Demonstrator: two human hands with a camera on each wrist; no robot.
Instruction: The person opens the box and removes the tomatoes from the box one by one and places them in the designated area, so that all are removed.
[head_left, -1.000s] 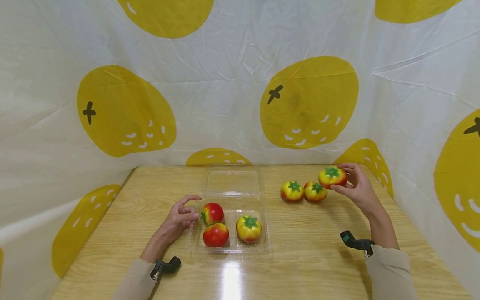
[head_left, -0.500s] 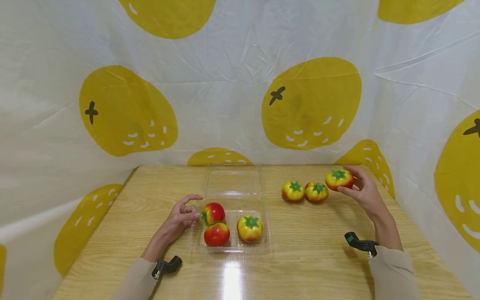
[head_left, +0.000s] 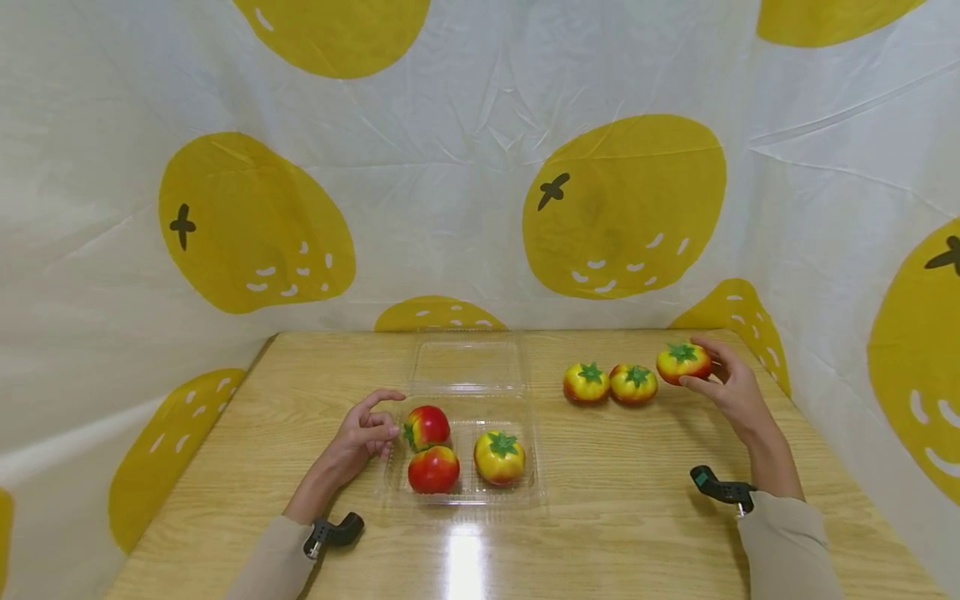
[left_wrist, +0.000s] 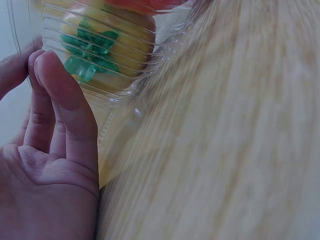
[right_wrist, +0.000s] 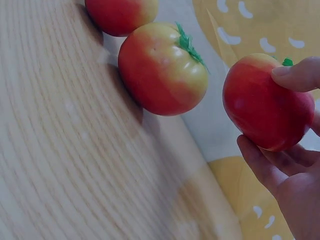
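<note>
My right hand holds a red-and-yellow tomato between thumb and fingers, off the table; in the right wrist view the tomato shows its red underside. To its left, two more tomatoes, one nearer and one farther, sit side by side on the table, green tops up. A clear plastic clamshell box lies with its lid folded back. Inside are two tipped tomatoes at the left and one upright tomato at the right. Beside the box's left wall rests my left hand, fingers loosely bent.
The wooden table runs back to a white curtain printed with yellow fruit, which also hangs on both sides. A black wrist mount sits on the left forearm, and another mount on the right.
My right hand has moved right with its tomato, away from the two tomatoes on the table. The left hand and the box stay where they were.
</note>
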